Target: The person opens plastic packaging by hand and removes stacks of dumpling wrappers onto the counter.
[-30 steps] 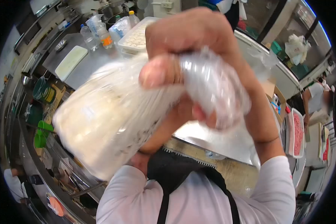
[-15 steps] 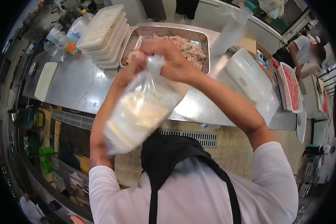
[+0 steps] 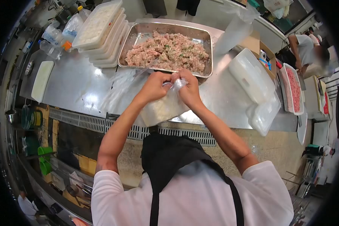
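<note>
Both my hands are closed on the gathered neck of a clear plastic bag (image 3: 164,110) at the table's near edge. Pale, flat pieces show through the bag; I cannot tell what they are. My left hand (image 3: 155,87) pinches the plastic from one side. My right hand (image 3: 188,88) grips the bunched neck from the other side. Just beyond my hands stands a metal tray (image 3: 210,49) holding ground meat mixed with green bits (image 3: 171,51). Loose clear plastic (image 3: 118,88) lies on the table left of my left hand.
Stacked lidded containers (image 3: 101,32) and plastic bottles (image 3: 51,49) stand at the back left of the steel table (image 3: 81,88). A white board (image 3: 43,81) lies at the left. To the right are translucent containers (image 3: 252,77), a cardboard box (image 3: 254,41) and a basket of pink meat (image 3: 293,88). Another person (image 3: 305,49) works far right.
The bag has come down from in front of my chest to the table's near edge, with both hands still on its neck. The meat tray is now in fuller view.
</note>
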Action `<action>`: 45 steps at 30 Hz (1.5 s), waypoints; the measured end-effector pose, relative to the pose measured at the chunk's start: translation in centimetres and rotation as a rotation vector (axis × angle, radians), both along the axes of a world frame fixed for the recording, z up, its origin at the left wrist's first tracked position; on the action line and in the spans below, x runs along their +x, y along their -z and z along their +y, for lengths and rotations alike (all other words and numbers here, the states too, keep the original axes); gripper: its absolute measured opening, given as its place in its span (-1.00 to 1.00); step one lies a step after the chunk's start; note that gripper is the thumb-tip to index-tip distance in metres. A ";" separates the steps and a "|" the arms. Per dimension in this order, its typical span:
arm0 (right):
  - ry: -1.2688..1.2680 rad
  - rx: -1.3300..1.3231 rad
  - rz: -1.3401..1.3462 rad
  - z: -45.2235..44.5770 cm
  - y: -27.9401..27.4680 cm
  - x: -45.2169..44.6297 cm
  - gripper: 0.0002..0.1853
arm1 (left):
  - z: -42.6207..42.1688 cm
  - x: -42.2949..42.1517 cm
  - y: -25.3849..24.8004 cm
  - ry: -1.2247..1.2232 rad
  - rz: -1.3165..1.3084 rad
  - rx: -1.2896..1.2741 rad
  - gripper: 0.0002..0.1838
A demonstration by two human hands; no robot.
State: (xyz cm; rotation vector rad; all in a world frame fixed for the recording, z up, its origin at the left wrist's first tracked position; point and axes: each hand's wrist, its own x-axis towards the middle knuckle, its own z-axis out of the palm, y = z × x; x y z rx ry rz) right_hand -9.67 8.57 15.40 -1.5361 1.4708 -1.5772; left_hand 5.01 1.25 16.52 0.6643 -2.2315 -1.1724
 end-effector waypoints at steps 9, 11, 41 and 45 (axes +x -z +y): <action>0.041 0.294 -0.019 -2.5 2.9 2.1 -0.75 | -0.3 1.8 1.5 -0.408 -0.072 0.021 -0.73; 0.051 0.408 -0.104 -3.4 4.7 1.9 -0.73 | 0.7 1.9 1.6 -0.504 0.098 0.048 -0.70; 0.189 0.272 -0.538 -3.4 4.4 1.5 -0.73 | 3.0 -3.6 4.8 -0.677 0.520 0.163 -0.68; 0.126 0.322 -0.324 -3.8 4.9 0.3 -0.59 | 3.0 -3.6 4.8 -0.683 0.503 0.161 -0.70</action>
